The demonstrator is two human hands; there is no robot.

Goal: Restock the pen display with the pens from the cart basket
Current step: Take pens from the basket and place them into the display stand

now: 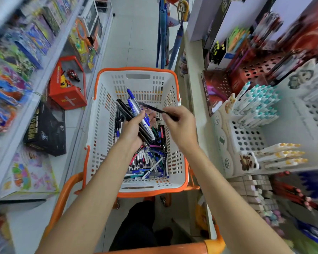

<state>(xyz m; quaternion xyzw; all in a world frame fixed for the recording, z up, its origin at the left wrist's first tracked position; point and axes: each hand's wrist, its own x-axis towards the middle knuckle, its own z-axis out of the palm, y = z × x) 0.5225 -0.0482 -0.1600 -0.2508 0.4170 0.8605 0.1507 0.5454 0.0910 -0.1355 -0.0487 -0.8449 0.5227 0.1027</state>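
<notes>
A white basket with an orange rim [106,74] sits on the cart in front of me, its bottom covered by a pile of loose pens [151,162]. Above the pile, my left hand [131,129] grips a bundle of black and blue pens [136,114]. Just to its right, my right hand [178,123] pinches a single black pen [152,107] that points left toward the bundle. The white pen display [246,136], full of holes, stands on the shelf to my right; rows of teal-capped pens [259,101] and yellow-tipped pens [281,154] stick out of it.
The orange cart handle [173,249] runs along the bottom edge. Toy boxes line the shelves on the left, with a red box [68,96] and a black box [46,131] on the lower ledge. Blue umbrellas [162,33] hang ahead over the tiled aisle.
</notes>
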